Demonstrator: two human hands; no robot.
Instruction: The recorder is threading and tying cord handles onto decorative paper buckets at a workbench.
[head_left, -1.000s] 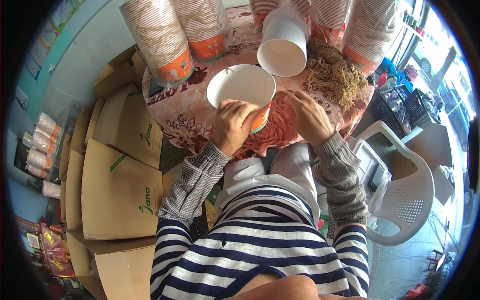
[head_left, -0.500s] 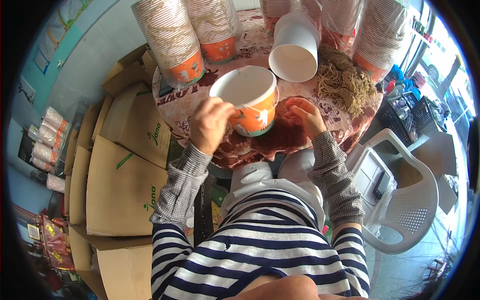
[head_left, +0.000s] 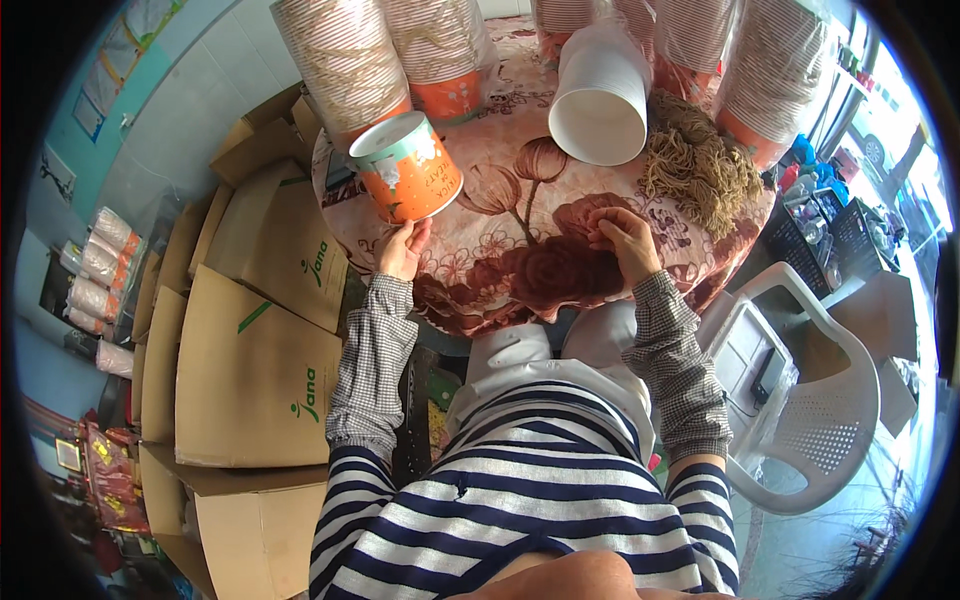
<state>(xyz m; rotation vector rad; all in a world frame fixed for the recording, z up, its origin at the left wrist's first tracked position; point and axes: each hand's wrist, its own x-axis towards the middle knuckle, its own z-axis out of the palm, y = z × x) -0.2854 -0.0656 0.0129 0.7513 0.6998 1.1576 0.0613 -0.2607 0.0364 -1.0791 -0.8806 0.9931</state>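
An orange paper bucket (head_left: 410, 180) with white and green print is turned over at the left of the round table, its base facing up and away from me. At its near rim, my left hand (head_left: 402, 250) is closed, thumb and fingers pinching the edge. Over the near right of the table, my right hand (head_left: 632, 246) has its fingers curled together, apart from the bucket; whether anything small is between them I cannot make out. A bundle of tan cords (head_left: 700, 170) lies beyond my right hand. White nested buckets (head_left: 598, 122) lie on their side, open end toward me.
Tall stacks of wrapped buckets (head_left: 345, 60) line the table's far side, with more at the far right (head_left: 775, 80). Cardboard boxes (head_left: 255, 370) stand at my left. A white plastic chair (head_left: 830, 410) and black crates (head_left: 835, 235) are at my right.
The bucket has gone from upright in front of me to upside down farther left, with my left hand at its rim. My right hand has drawn its fingers together, apart from the bucket.
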